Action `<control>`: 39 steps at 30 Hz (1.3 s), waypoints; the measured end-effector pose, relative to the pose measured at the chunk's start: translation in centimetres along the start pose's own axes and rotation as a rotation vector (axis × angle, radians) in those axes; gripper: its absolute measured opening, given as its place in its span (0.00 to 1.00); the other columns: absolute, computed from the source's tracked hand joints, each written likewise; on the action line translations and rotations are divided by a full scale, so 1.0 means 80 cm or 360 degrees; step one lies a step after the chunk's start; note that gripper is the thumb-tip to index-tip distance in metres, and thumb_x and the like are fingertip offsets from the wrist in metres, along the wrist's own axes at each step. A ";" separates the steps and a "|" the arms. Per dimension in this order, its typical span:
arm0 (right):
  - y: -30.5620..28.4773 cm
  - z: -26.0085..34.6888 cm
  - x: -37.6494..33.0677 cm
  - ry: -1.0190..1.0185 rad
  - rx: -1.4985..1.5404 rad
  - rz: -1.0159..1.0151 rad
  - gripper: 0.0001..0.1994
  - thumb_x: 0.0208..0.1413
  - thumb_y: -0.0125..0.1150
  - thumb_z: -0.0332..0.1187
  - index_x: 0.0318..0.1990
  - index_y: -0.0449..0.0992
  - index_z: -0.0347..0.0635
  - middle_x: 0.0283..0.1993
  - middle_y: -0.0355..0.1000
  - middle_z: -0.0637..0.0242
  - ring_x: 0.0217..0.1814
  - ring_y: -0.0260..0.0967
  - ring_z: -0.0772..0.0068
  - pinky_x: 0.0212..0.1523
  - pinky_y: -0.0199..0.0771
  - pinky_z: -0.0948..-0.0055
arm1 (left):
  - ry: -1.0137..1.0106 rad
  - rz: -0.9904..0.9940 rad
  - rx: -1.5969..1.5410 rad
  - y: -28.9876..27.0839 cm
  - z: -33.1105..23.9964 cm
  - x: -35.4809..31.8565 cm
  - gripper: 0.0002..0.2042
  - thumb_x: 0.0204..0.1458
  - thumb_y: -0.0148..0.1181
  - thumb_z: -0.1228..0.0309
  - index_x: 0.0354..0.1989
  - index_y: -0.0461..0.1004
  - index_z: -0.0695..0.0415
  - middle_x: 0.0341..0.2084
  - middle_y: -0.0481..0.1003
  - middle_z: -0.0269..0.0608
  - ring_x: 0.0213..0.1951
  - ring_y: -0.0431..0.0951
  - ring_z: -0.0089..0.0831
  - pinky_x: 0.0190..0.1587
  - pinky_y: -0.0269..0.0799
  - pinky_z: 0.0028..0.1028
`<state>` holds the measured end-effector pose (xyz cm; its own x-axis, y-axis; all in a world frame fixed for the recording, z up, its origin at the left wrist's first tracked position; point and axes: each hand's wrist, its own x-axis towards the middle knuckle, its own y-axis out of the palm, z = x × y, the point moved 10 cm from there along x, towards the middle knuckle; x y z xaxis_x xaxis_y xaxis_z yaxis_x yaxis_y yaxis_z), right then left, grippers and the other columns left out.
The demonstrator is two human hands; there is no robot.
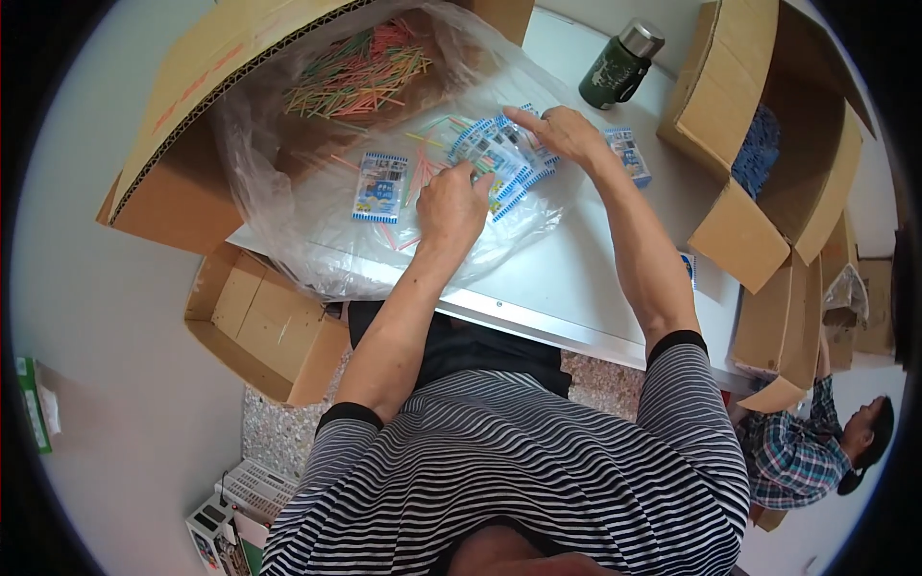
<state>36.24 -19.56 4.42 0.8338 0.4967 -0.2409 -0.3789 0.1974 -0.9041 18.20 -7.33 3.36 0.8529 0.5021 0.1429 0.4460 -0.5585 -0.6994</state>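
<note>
Several small blue-and-white printed packets (499,158) lie fanned out and overlapping on a clear plastic bag (523,226). My left hand (453,204) is at their near left edge, its fingers curled and the thumb against a packet. My right hand (569,134) rests at their far right side, index finger stretched out over them, the other fingers partly hidden. To the left of my left hand, a single packet (380,188) lies flat. Thin coloured plastic sticks (360,77), in pink, green and yellow, are heaped inside the bag, with loose ones around the packets.
The bag spills from a large cardboard box (178,182) onto the white table (576,298). More packets (629,156) lie right of my right arm, beyond them a green flask (622,65). Open cardboard boxes (730,86) stand right, another (264,322) below left. A person (802,446) works at lower right.
</note>
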 end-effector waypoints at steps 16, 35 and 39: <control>0.012 0.003 -0.009 0.0061 0.0305 -0.0350 0.52 0.26 0.77 0.69 0.43 0.70 0.23 0.37 0.76 0.44 0.39 0.78 0.56 0.41 0.77 0.65 | -0.0104 -0.0009 0.0123 -0.001 -0.005 -0.001 0.22 0.50 0.69 0.62 0.45 0.73 0.67 0.37 0.79 0.60 0.41 0.80 0.55 0.45 0.75 0.46; 0.018 0.056 -0.002 -0.0273 0.0418 0.0024 0.43 0.28 0.81 0.57 0.45 0.76 0.26 0.38 0.78 0.49 0.40 0.77 0.61 0.43 0.76 0.66 | -0.0130 0.0070 -0.0017 0.002 0.003 0.004 0.28 0.48 0.71 0.65 0.53 0.68 0.69 0.44 0.74 0.64 0.51 0.76 0.55 0.53 0.72 0.45; 0.023 0.063 0.011 -0.0284 0.0216 0.0131 0.46 0.28 0.81 0.60 0.46 0.73 0.24 0.40 0.77 0.46 0.43 0.78 0.55 0.44 0.76 0.65 | -0.0094 -0.0127 -0.0094 -0.011 0.001 0.004 0.34 0.46 0.72 0.65 0.57 0.64 0.69 0.46 0.74 0.67 0.52 0.75 0.58 0.54 0.72 0.45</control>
<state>34.24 -14.53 4.28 0.7183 0.6550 -0.2345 -0.5031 0.2561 -0.8254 18.06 -6.61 3.99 0.7971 0.5839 0.1536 0.5287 -0.5522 -0.6446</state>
